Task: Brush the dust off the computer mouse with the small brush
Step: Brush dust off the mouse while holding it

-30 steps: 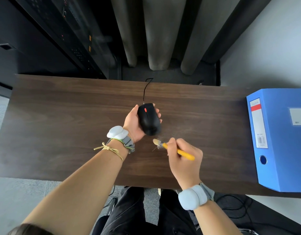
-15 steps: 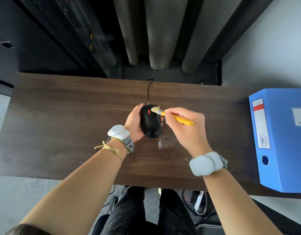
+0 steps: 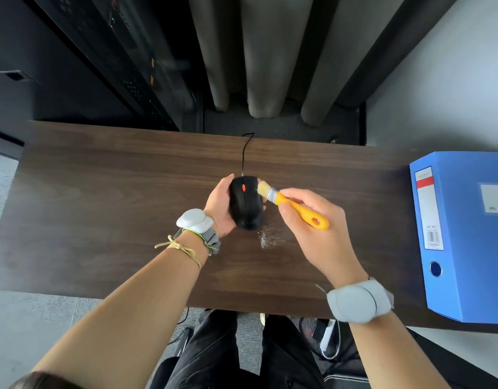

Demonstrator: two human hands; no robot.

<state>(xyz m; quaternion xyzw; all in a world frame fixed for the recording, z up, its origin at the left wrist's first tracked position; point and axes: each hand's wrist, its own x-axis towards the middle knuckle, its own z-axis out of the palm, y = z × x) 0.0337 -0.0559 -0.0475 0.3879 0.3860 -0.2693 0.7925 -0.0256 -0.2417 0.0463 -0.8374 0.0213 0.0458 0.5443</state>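
Observation:
A black wired computer mouse with a red scroll wheel is cupped from the left and below by my left hand, held just above the dark wooden desk. My right hand grips the yellow handle of a small brush. Its pale bristles touch the mouse's upper right edge, near the wheel. A small patch of white dust lies on the desk just below and to the right of the mouse. The mouse cable runs back over the desk's far edge.
A blue lever-arch binder lies on the right end of the desk. Behind the desk hang grey curtains, with a dark cabinet at the left. My legs and some cables show below the near edge.
A second ago the brush was below the mouse near the desk. My right hand lifted it to the mouse's top, and it now sits at the upper right edge. Dust has appeared on the desk.

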